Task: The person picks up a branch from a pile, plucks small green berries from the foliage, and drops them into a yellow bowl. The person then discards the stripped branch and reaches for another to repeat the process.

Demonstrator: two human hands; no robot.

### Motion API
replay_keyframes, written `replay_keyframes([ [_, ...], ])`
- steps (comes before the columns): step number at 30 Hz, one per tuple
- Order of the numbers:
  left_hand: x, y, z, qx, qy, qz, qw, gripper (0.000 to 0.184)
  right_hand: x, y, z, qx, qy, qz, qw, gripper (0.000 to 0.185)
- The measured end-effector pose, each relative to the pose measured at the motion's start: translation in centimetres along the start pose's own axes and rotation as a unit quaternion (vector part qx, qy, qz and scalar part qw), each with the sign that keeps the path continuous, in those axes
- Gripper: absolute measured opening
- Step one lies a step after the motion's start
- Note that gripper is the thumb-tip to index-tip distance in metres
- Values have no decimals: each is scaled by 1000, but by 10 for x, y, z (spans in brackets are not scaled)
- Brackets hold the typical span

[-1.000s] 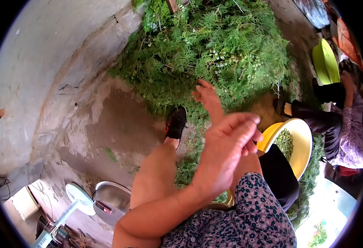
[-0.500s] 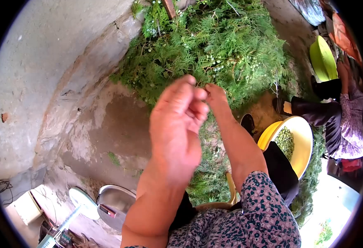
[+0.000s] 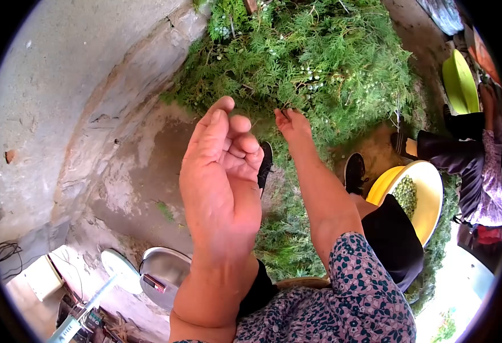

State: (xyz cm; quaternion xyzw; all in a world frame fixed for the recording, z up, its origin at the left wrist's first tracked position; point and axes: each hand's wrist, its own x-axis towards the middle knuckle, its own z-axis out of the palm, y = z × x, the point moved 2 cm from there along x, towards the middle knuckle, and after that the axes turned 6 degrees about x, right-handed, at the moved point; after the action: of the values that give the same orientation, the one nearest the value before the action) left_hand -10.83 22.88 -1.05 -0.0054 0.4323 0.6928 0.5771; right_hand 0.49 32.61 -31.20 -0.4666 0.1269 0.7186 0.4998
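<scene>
A large heap of green conifer branches (image 3: 319, 63), dotted with small pale berries or cones, lies ahead. My left hand (image 3: 219, 166) is raised in front of the heap, palm turned inward. Its fingers are loosely bent and apart, and nothing shows in them. Farther out, my right hand (image 3: 294, 126) reaches to the near edge of the branches. Its thumb and fingertips come together there; what they pinch is too small to make out. More loose greenery (image 3: 288, 228) lies on the ground beneath my arms.
By my right knee stands a yellow basin (image 3: 434, 197) holding many small green berries or cones (image 3: 405, 196). Another person (image 3: 485, 171) sits at the right near a lime-green basin (image 3: 460, 83). A metal bowl (image 3: 168, 268) and a fan (image 3: 119, 268) are at lower left, beside the wall (image 3: 74, 74).
My hands have moved apart. The left hand has shifted left and its fingers have spread a little. The right hand stays at the heap's edge, and the view has shifted slightly.
</scene>
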Motion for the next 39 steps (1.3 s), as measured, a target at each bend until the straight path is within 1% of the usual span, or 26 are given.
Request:
replay_keyframes([
  [1, 0, 1, 0, 0, -4, -1, 1000, 15, 1, 0, -1, -23, 0, 7, 1000, 13],
  [2, 1, 2, 0, -1, -5, 0, 1000, 15, 2, -2, -1, -24, -1, 7, 1000, 13],
  [3, 1, 2, 0, -1, -1, 0, 1000, 15, -4, -6, 2, -58, -12, 12, 998, 10],
  [5, -1, 2, 0, -4, 1, -1, 1000, 15, -17, -13, 7, -93, -23, 15, 995, 11],
  [8, 1, 4, 0, -12, -7, -4, 1000, 15, -41, -25, 20, -105, -61, -12, 993, 13],
  [10, 2, 5, 0, 4, 28, 4, 1000, 16, -64, -38, 31, -163, -111, -49, 979, 10],
  [11, 3, 5, 2, 1, 21, 6, 1000, 16, -77, -44, 37, -164, -115, -55, 978, 10],
  [13, 5, 5, 4, 33, 65, -6, 997, 16, -104, -58, 49, -268, -121, -102, 950, 9],
  [15, 5, 4, 8, 51, 60, -4, 997, 18, -133, -70, 61, -273, -136, -127, 944, 9],
  [17, 8, 2, 10, 108, 42, 9, 993, 18, -168, -81, 76, -376, -174, -186, 891, 9],
  [18, 11, 0, 8, 130, 18, 14, 991, 20, -185, -84, 80, -394, -181, -213, 875, 9],
  [19, 9, -1, 14, 163, 31, 14, 986, 23, -199, -86, 83, -395, -188, -218, 872, 9],
  [21, 13, -6, 18, 181, 16, 13, 983, 26, -227, -91, 84, -503, -185, -243, 809, 10],
  [23, 14, -10, 26, 190, 20, 15, 982, 26, -259, -91, 84, -514, -197, -251, 796, 10],
  [25, 13, -17, 36, 215, -33, 35, 975, 24, -281, -91, 79, -538, -235, -238, 774, 10],
  [26, 19, -24, 34, 179, -51, 8, 983, 24, -297, -94, 80, -565, -240, -236, 753, 12],
  [27, 15, -25, 38, 179, -55, 8, 982, 24, -300, -98, 75, -563, -239, -239, 754, 12],
  [29, 5, -27, 46, 188, -92, -8, 978, 28, -302, -105, 65, -621, -281, -298, 668, 9],
  [30, 3, -30, 48, 180, -95, -17, 979, 25, -303, -111, 61, -618, -278, -310, 667, 15],
  [31, 0, -31, 51, 185, -96, -18, 978, 25, -304, -118, 58, -614, -277, -311, 670, 15],
  [33, -6, -34, 57, 227, -70, 17, 971, 25, -308, -136, 53, -622, -261, -274, 686, 19],
  [34, -3, -36, 57, 220, -87, 17, 972, 25, -309, -147, 53, -642, -255, -272, 669, 21],
  [35, -4, -37, 59, 229, -60, 9, 972, 24, -310, -161, 51, -651, -235, -292, 660, 18],
  [37, -1, -41, 60, 252, -45, 6, 967, 24, -302, -178, 44, -494, -179, -390, 756, 12],
  [38, -2, -44, 61, 256, -45, 3, 966, 24, -302, -185, 44, -439, -172, -454, 756, 10],
  [39, -3, -47, 63, 262, -84, 8, 961, 24, -306, -192, 45, -380, -162, -515, 751, 10],
])
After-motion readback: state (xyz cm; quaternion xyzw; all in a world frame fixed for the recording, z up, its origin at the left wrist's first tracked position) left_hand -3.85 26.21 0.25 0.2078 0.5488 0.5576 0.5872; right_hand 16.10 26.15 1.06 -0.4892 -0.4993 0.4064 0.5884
